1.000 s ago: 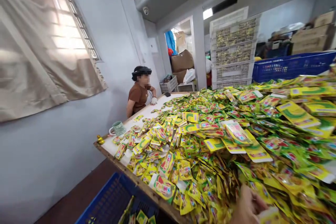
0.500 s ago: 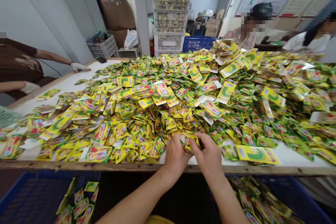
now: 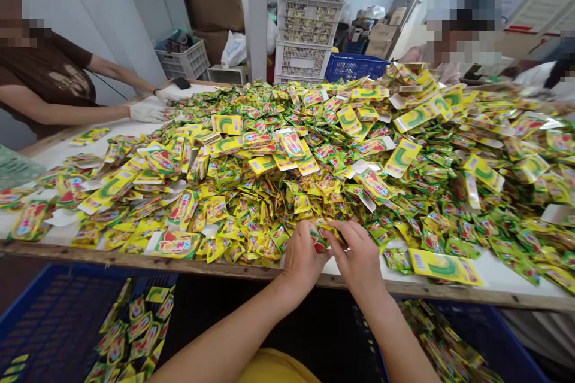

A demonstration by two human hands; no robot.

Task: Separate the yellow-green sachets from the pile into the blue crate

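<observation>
At the front edge of the table, my left hand (image 3: 304,254) and my right hand (image 3: 358,256) are close together with fingers bent inward. Between them they grip a small printed packet (image 3: 319,238), yellow and green with a red patch. My fingers cover much of it, so whether it is a sachet or a flat carton I cannot tell. Just beyond my hands rises a heap of small shiny sachets (image 3: 265,242). Flat yellow cartons lie among them, one carton (image 3: 446,266) to the right of my right hand and another carton (image 3: 174,244) left of my left hand.
Below the table edge (image 3: 215,268) are a blue crate (image 3: 58,305) at left and another at right, both holding filled packets. A gloved co-worker's hand (image 3: 148,112) reaches onto the table at left. White crates (image 3: 303,60) are stacked behind; other people sit at right.
The view has shifted, showing more of the lower left crate. Both hands stay together on the packet, fingers slightly moved. The co-worker at left has brought both gloved hands to the heap.
</observation>
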